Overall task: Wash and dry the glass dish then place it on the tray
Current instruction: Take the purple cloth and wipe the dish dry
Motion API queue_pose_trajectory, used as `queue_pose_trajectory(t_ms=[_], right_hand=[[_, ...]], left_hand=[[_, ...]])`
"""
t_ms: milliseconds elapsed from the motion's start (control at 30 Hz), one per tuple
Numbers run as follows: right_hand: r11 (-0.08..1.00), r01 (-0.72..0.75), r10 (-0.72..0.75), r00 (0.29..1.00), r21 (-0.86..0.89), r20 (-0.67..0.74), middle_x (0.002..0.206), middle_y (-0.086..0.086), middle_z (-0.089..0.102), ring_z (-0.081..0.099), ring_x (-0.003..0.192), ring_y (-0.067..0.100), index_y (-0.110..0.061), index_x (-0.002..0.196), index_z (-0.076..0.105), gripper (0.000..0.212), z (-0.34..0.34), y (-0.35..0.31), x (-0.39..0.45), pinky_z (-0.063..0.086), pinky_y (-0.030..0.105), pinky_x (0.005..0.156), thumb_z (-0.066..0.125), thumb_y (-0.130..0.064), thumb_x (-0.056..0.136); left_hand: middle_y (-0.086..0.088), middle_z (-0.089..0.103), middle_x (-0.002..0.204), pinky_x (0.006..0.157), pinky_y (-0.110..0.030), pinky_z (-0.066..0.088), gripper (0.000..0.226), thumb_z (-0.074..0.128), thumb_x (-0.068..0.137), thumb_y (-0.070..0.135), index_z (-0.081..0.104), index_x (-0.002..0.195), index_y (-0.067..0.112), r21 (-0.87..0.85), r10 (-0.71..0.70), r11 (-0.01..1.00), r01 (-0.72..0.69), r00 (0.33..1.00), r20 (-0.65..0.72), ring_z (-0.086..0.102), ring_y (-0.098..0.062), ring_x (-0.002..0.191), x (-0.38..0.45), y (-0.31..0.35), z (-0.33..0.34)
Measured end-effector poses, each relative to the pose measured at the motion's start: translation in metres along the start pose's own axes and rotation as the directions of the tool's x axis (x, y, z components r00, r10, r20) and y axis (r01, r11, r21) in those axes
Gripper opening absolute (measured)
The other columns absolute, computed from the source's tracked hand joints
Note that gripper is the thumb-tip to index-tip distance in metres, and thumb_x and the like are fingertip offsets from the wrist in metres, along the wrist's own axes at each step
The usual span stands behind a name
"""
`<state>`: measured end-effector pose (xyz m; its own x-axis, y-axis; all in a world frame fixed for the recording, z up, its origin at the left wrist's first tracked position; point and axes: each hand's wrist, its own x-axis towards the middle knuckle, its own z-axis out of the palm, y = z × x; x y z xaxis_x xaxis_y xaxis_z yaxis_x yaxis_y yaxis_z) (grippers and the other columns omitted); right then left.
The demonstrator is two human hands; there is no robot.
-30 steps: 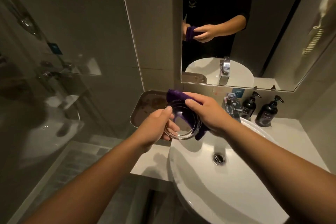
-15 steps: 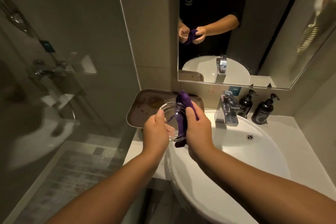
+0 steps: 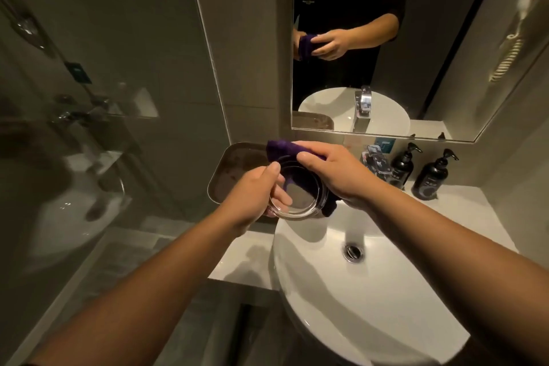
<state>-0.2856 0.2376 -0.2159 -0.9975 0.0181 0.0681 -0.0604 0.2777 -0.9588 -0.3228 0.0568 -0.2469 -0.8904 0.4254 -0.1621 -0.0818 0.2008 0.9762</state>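
The glass dish (image 3: 300, 194) is clear, wrapped by a deep purple cloth (image 3: 283, 149). The sink (image 3: 371, 300) is plain white. Two pump bottles (image 3: 430, 177) are black, the tray (image 3: 234, 166) dull grey metal.

Single head-worn view, forward and down, close over the sink (image 3: 386, 291), facing the mirror (image 3: 430, 38).

Both hands raised, left hand (image 3: 252, 193) and right hand (image 3: 332, 175) fingers curled, gripping.

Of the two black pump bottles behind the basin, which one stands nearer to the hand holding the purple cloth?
The left pump bottle, beside the tap; the right hand is closer to it than to the other bottle, which stands farther right.
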Motion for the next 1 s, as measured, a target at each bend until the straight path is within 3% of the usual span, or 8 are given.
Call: queue_pose_trajectory(t_ms=[100, 300, 433, 567, 667, 800, 900, 1000], right_hand=[[1.0, 0.01, -0.01, 1.0, 0.021, -0.018, 0.111, -0.002, 0.074, 0.068, 0.105, 0.018, -0.032, 0.123, 0.068, 0.029, 0.004, -0.003, -0.001, 0.053, 0.045, 0.098, 0.055, -0.024, 0.098], [0.968, 0.06, 0.047, 0.911, 0.243, -0.41, 0.092, -0.019, 0.074, 0.071, 0.086, 0.003, -0.061, 0.098, 0.065, 0.032, 0.055, 0.012, -0.017, 0.058, 0.031, 0.079, 0.048, -0.033, 0.097], [0.922, 0.044, 0.181, 0.831, 0.386, -0.527, 0.096, -0.023, 0.071, 0.07, 0.095, 0.007, -0.064, 0.098, 0.061, 0.031, 0.072, 0.019, -0.018, 0.058, 0.04, 0.089, 0.046, -0.038, 0.098], [0.953, 0.083, 0.063, 0.886, 0.292, -0.459, 0.099, -0.015, 0.074, 0.07, 0.095, 0.007, -0.054, 0.108, 0.065, 0.028, 0.058, 0.024, -0.014, 0.058, 0.035, 0.084, 0.046, -0.035, 0.097], [0.97, 0.101, -0.012, 0.93, 0.223, -0.366, 0.099, -0.011, 0.076, 0.071, 0.093, 0.01, -0.049, 0.105, 0.069, 0.031, 0.034, 0.021, -0.008, 0.056, 0.033, 0.083, 0.05, -0.026, 0.097], [0.994, 0.089, -0.081, 0.989, 0.063, -0.122, 0.108, -0.003, 0.075, 0.069, 0.104, 0.017, -0.035, 0.117, 0.069, 0.028, 0.001, 0.01, 0.0, 0.054, 0.038, 0.095, 0.055, -0.019, 0.098], [0.997, 0.081, -0.08, 0.996, -0.02, 0.046, 0.11, -0.003, 0.074, 0.069, 0.104, 0.014, -0.03, 0.123, 0.067, 0.029, -0.009, 0.001, 0.003, 0.054, 0.03, 0.091, 0.056, -0.022, 0.098], [0.998, 0.066, -0.066, 0.998, 0.012, 0.005, 0.111, -0.002, 0.074, 0.069, 0.103, 0.014, -0.029, 0.124, 0.067, 0.029, -0.006, 0.0, 0.004, 0.055, 0.031, 0.091, 0.055, -0.022, 0.099]], left_hand=[[-0.006, 0.07, 0.058, 0.061, -0.034, 0.048, 0.042, 0.036, 0.095, 0.047, 0.059, 0.084, 0.014, 0.067, 0.079, 0.995, -0.071, 0.988, -0.133, 0.063, -0.017, 0.05, -0.001, 0.001, 0.005], [0.002, 0.068, 0.053, 0.06, -0.033, 0.047, 0.039, 0.034, 0.099, 0.046, 0.056, 0.082, 0.018, 0.017, 0.051, 0.999, -0.048, 0.892, -0.449, 0.062, -0.01, 0.046, -0.003, -0.01, 0.026], [0.001, 0.069, 0.059, 0.064, -0.036, 0.054, 0.038, 0.032, 0.097, 0.052, 0.056, 0.083, 0.025, -0.055, 0.01, 0.997, -0.052, 0.812, -0.584, 0.069, -0.017, 0.061, -0.004, -0.012, 0.043], [-0.002, 0.071, 0.065, 0.061, -0.034, 0.054, 0.037, 0.032, 0.099, 0.049, 0.057, 0.09, 0.022, -0.13, -0.036, 0.991, -0.034, 0.863, -0.503, 0.07, -0.02, 0.065, -0.007, -0.014, 0.04], [0.0, 0.074, 0.068, 0.046, -0.02, 0.047, 0.036, 0.035, 0.1, 0.046, 0.056, 0.098, 0.017, -0.096, 0.009, 0.995, -0.038, 0.958, -0.288, 0.066, -0.009, 0.056, -0.007, -0.007, 0.026], [-0.002, 0.071, 0.066, 0.045, -0.02, 0.048, 0.037, 0.035, 0.1, 0.042, 0.056, 0.093, 0.013, -0.054, 0.022, 0.998, -0.023, 1.0, -0.016, 0.061, -0.013, 0.054, -0.004, 0.013, 0.009], [-0.004, 0.07, 0.062, 0.05, -0.026, 0.049, 0.039, 0.036, 0.098, 0.043, 0.058, 0.085, 0.013, 0.048, 0.068, 0.997, -0.067, 0.997, -0.027, 0.062, -0.017, 0.053, 0.0, 0.016, 0.011], [-0.004, 0.071, 0.06, 0.059, -0.035, 0.049, 0.043, 0.037, 0.091, 0.051, 0.059, 0.081, 0.016, 0.121, 0.139, 0.985, -0.122, 0.979, -0.146, 0.064, -0.017, 0.051, 0.003, 0.008, 0.016]])
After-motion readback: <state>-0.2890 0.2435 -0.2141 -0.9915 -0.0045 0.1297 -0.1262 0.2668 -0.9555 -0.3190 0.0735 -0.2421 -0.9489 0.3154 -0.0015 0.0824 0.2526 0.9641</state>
